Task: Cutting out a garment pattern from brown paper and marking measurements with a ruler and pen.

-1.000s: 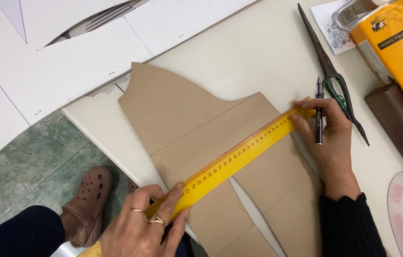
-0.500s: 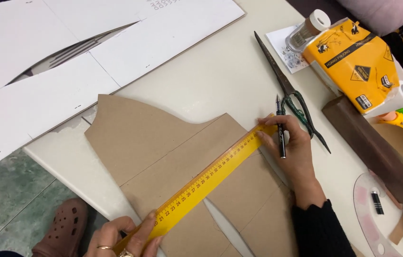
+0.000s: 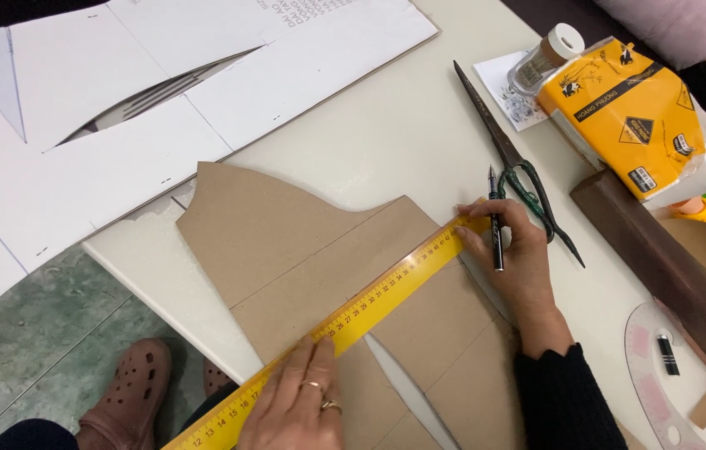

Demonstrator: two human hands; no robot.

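Observation:
A brown cardboard pattern piece [image 3: 286, 250] lies flat on the white table [image 3: 386, 142]. A long yellow ruler [image 3: 370, 308] runs diagonally across it. My left hand [image 3: 299, 404] presses flat on the ruler's lower end, fingers spread, rings on two fingers. My right hand [image 3: 520, 258] rests at the ruler's upper end, fingertips on the ruler, and grips a black pen [image 3: 495, 221] that points away from me.
Large dark scissors [image 3: 511, 162] lie just beyond my right hand. A yellow package [image 3: 628, 117] and a glass jar [image 3: 540, 58] sit at the far right. A brown paper roll [image 3: 661, 258], a clear curve template [image 3: 653, 375], white paper sheets [image 3: 120, 142]. My foot in a brown clog [image 3: 124, 396] shows below the table edge.
The view has shifted, so everything sits lower and further left in the frame. My left hand has slid up along the ruler. The right hand keeps the pen at the ruler's top end.

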